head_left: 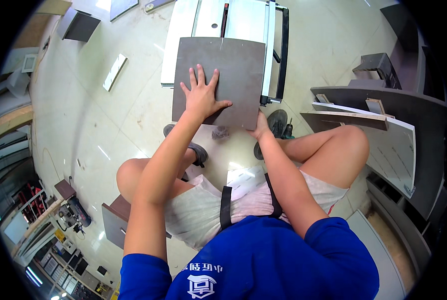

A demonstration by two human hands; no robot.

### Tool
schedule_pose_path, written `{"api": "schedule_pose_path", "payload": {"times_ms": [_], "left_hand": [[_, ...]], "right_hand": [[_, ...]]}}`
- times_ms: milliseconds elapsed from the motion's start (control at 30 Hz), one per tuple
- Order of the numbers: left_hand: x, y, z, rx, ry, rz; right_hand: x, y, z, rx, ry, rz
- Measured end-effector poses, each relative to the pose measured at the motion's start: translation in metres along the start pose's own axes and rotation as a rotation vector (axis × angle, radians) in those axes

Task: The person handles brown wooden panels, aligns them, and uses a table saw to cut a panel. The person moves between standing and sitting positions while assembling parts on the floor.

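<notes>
Steering from afar, I could skew the grey panel, overhanging the white counter toward me, if my left hand, spread flat atop it, outpushes my right hand, holding its near corner.

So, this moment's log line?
left hand: flat on square grey panel | right hand: at its near right corner | beyond: white slotted table

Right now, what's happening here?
The person's left hand lies flat, fingers spread, on a grey-brown board. The right hand is at the board's near right corner, its grip partly hidden. The board lies over the near end of a white slotted table, sticking out toward the person.
</notes>
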State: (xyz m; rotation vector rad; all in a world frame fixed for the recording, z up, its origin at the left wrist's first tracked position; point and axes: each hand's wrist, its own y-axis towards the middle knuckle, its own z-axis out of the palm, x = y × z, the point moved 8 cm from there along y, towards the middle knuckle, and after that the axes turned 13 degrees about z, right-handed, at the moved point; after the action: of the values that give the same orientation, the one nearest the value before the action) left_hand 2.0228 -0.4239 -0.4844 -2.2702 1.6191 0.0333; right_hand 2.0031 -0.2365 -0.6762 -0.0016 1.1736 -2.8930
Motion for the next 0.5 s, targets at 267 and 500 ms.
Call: {"api": "schedule_pose_path", "payload": {"times_ms": [267, 500], "left_hand": [[0.000, 0.000, 0.000, 0.018, -0.004, -0.015], [-0.001, 0.002, -0.002, -0.024, -0.025, 0.002]], "right_hand": [[-0.008, -0.004, 0.009, 0.061, 0.167, -0.007], [-0.004, 0.001, -0.011, -0.013, 0.148, -0.080]]}}
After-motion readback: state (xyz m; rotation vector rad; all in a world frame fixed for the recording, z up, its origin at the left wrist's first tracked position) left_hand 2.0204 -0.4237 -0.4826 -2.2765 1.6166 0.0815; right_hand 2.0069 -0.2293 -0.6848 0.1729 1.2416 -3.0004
